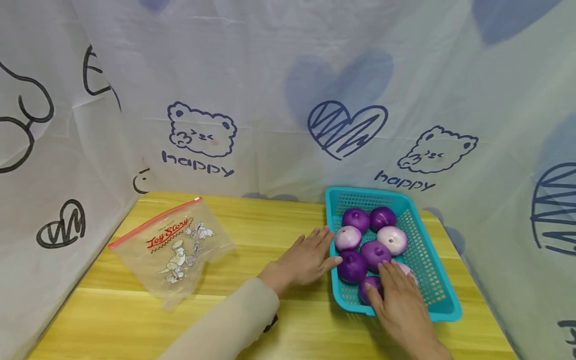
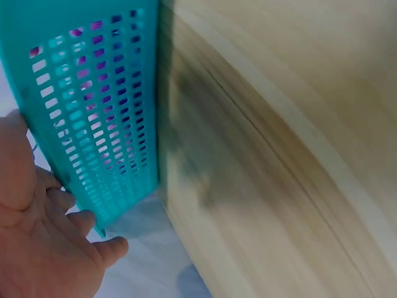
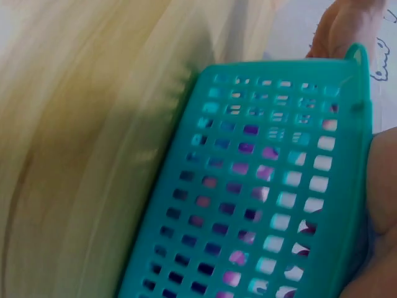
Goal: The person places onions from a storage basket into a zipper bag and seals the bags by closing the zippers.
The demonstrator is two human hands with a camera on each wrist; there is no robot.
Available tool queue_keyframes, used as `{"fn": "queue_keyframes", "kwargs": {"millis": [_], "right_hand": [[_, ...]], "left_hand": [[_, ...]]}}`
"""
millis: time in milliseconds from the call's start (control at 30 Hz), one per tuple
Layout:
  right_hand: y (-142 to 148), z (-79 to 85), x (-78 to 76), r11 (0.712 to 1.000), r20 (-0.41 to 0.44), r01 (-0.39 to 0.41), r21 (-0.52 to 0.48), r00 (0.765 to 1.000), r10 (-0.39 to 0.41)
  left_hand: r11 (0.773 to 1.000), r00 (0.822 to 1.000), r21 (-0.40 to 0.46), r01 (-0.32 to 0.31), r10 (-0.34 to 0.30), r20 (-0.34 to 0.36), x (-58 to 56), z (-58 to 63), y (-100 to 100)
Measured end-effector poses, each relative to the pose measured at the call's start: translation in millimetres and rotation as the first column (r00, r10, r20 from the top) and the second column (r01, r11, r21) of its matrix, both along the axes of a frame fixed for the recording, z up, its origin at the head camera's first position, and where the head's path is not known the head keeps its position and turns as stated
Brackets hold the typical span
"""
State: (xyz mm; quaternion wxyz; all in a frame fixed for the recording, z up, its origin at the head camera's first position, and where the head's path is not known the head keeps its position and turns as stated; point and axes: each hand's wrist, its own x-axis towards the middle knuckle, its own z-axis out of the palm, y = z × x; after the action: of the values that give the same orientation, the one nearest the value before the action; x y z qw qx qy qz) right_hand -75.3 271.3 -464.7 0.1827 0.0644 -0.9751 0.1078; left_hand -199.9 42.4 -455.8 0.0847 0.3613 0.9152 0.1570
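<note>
A teal plastic basket (image 1: 331, 200) with slotted walls stands on the right part of the table and holds several round onions, some deep purple (image 1: 353, 267), some pale pink-white (image 1: 392, 240). My left hand (image 1: 303, 257) lies along the basket's left rim, fingers stretched out, with the thumb tip at the rim. In the left wrist view its fingers show beside the basket wall (image 2: 25, 18). My right hand (image 1: 402, 305) reaches over the near side, fingers resting over a pale onion (image 1: 407, 270) that it partly hides. Its thumb lies against a purple onion (image 1: 365, 292) at the front.
A clear zip bag (image 1: 180, 250) with a red seal and "Toy Story" print lies flat on the left of the yellow wood-grain table (image 1: 270, 220). A white sheet (image 1: 270, 75) with bear and heart drawings hangs behind and at both sides.
</note>
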Motion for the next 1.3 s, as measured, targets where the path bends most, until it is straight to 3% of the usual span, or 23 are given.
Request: {"fn": "queue_keyframes", "kwargs": {"millis": [267,433,567,800,933,1067,1200,1300], "right_hand": [[-21.7,4.8,0.5,0.999,-0.004,-0.031,0.011,1.000,0.031],[-30.4,0.8,-3.8,0.999,0.029,0.006,0.047,1.000,-0.008],[-26.8,-1.6,-9.0,0.997,0.064,0.062,0.043,0.996,-0.065],[-5.7,-2.0,-19.5,0.993,0.012,0.113,0.043,0.993,-0.114],[5.4,-3.6,-25.1,0.992,0.015,0.123,0.036,0.992,-0.123],[15.1,-3.8,-28.7,0.993,0.033,0.116,0.022,0.993,-0.116],[23.4,-1.8,-30.9,0.995,0.063,0.104,-0.004,0.993,-0.104],[28.6,0.4,-31.3,0.995,0.084,0.100,-0.030,0.992,-0.097]], "left_hand": [[0.995,0.996,-0.097,-0.015,0.007,-0.084,0.7,0.4,27.6],[0.989,0.994,-0.150,0.004,-0.020,-0.109,-5.1,4.9,41.5],[0.983,0.992,-0.182,0.030,-0.052,-0.117,-9.7,11.3,47.6],[0.975,0.990,-0.221,0.010,-0.040,-0.134,-8.8,17.4,44.6],[0.976,0.990,-0.214,-0.044,0.015,-0.137,-9.4,21.1,24.4],[0.980,0.983,-0.170,-0.101,0.071,-0.172,-11.4,23.2,-9.9],[0.978,0.958,-0.070,-0.196,0.176,-0.228,-11.4,24.9,-57.3],[0.955,0.929,0.015,-0.296,0.292,-0.225,-9.6,27.1,-96.6]]}}
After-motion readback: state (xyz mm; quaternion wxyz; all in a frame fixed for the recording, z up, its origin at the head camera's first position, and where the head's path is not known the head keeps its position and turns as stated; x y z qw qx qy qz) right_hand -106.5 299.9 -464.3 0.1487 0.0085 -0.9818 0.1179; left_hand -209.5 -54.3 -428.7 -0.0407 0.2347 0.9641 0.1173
